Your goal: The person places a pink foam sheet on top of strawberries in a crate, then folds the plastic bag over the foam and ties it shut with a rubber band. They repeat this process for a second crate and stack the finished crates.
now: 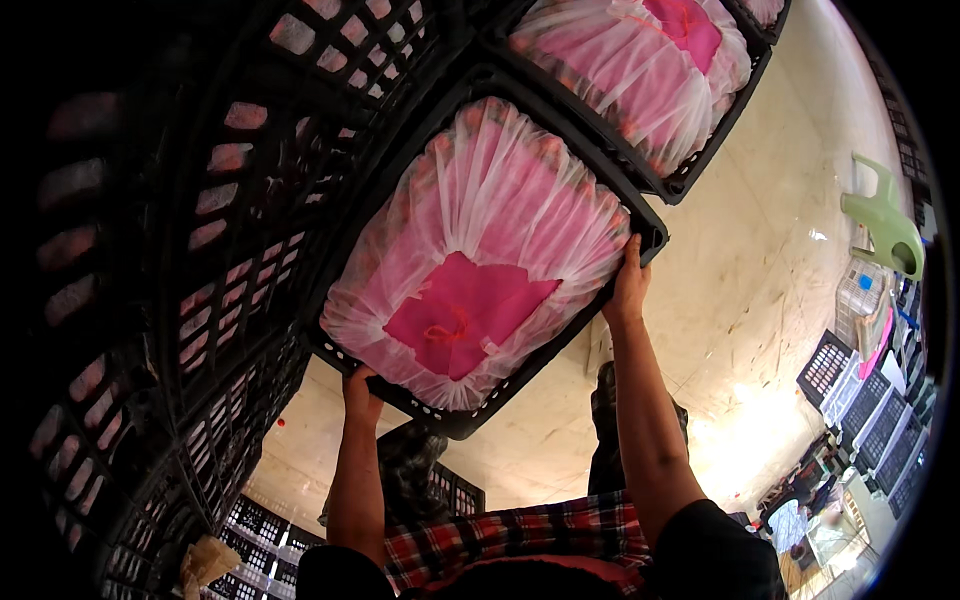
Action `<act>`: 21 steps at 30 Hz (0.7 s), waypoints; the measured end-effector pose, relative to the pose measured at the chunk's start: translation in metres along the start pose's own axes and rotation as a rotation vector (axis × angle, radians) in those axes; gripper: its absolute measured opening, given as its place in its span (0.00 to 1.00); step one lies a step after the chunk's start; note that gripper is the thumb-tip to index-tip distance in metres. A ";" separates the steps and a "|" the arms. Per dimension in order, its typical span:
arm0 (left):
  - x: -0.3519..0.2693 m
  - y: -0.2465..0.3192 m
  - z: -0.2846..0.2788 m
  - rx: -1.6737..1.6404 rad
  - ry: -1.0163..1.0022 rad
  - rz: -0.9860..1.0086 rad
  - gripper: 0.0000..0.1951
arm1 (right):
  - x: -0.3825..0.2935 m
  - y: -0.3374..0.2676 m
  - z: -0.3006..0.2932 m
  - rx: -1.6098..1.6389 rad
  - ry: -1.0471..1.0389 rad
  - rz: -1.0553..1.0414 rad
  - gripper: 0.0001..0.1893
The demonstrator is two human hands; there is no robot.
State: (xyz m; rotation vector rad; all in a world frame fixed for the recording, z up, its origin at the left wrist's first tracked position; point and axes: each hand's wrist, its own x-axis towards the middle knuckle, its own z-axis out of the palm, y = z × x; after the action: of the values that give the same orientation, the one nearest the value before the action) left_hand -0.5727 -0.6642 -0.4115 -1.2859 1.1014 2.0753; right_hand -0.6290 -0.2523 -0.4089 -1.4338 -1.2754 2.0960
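Note:
A black plastic crate (491, 420) spans the space before me, tilted in view. Inside it lies a load wrapped in sheer white netting (525, 195) over pink sheeting, with reddish contents showing faintly along the edges. A bright pink sheet (472, 307) with a thin reddish cord shows through the gap in the netting. My left hand (361, 394) grips the crate's near left rim, its fingers partly hidden by the crate. At the right corner, my right hand (628, 289) holds the rim with the thumb on the outside.
Tall stacks of black lattice crates (172, 262) rise close on the left. Another crate with netted pink contents (630, 67) adjoins beyond mine. On the right stand a green plastic stool (885, 217), more crates (874, 409) and a work area. Pale floor (757, 292) lies between.

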 end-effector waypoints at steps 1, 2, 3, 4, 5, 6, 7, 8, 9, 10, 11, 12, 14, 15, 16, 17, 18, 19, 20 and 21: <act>0.000 0.000 0.001 0.002 0.004 0.000 0.18 | 0.000 -0.001 0.002 0.010 -0.006 -0.010 0.20; -0.001 -0.001 0.002 -0.003 -0.006 0.011 0.18 | 0.001 -0.001 0.002 0.011 -0.005 -0.006 0.20; -0.001 -0.001 0.004 -0.009 -0.020 0.019 0.17 | 0.002 -0.002 0.000 -0.030 -0.013 0.004 0.22; 0.000 -0.001 0.002 -0.006 -0.020 0.016 0.17 | 0.003 -0.002 -0.001 -0.072 -0.021 0.013 0.23; 0.001 0.000 -0.001 -0.007 -0.004 -0.001 0.17 | 0.004 0.001 -0.001 -0.072 -0.017 0.014 0.23; 0.001 0.000 0.001 -0.011 0.009 -0.021 0.17 | 0.006 0.003 -0.002 -0.069 -0.005 0.002 0.22; 0.001 -0.001 0.003 -0.014 0.006 -0.027 0.17 | 0.008 0.005 -0.003 -0.067 0.007 -0.009 0.22; 0.001 -0.001 0.004 0.006 0.033 -0.020 0.17 | 0.010 0.005 -0.006 -0.097 0.021 0.010 0.21; -0.001 0.001 0.004 0.031 0.064 -0.007 0.16 | 0.008 0.005 -0.002 -0.097 0.023 0.012 0.21; -0.001 0.001 0.004 0.032 0.066 -0.009 0.16 | 0.005 0.003 0.003 -0.086 0.041 -0.005 0.21; -0.001 0.001 0.003 0.027 0.051 0.000 0.16 | 0.003 0.003 0.005 -0.074 0.059 -0.022 0.21; -0.001 0.001 0.004 0.023 0.035 0.010 0.16 | 0.004 0.003 0.005 -0.075 0.061 -0.021 0.21; -0.003 0.001 0.007 0.017 0.056 0.015 0.19 | 0.004 0.004 0.003 -0.058 0.051 -0.034 0.20; -0.003 0.000 0.009 0.008 0.077 0.024 0.21 | 0.004 0.004 0.002 -0.059 0.053 -0.034 0.20; -0.002 0.000 0.008 0.008 0.077 0.021 0.21 | 0.005 0.006 -0.001 -0.069 0.049 -0.029 0.20; -0.001 0.000 0.005 -0.007 0.069 0.000 0.21 | 0.006 0.007 -0.003 -0.080 0.045 -0.023 0.20; 0.001 0.001 0.002 -0.020 0.060 -0.015 0.21 | 0.006 0.006 -0.002 -0.079 0.044 -0.022 0.20; 0.002 0.000 -0.002 -0.020 0.062 -0.014 0.21 | 0.006 0.005 -0.001 -0.090 0.056 -0.006 0.21; 0.004 -0.002 -0.006 -0.036 0.040 -0.001 0.22 | 0.005 0.003 0.000 -0.102 0.069 0.010 0.21; 0.004 -0.003 -0.006 -0.052 0.016 0.013 0.22 | 0.005 0.001 0.002 -0.101 0.069 0.010 0.21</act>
State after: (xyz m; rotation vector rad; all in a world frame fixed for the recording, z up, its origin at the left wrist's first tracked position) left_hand -0.5695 -0.6675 -0.4173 -1.3253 1.0710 2.1197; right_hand -0.6328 -0.2510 -0.4125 -1.5432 -1.3672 1.9961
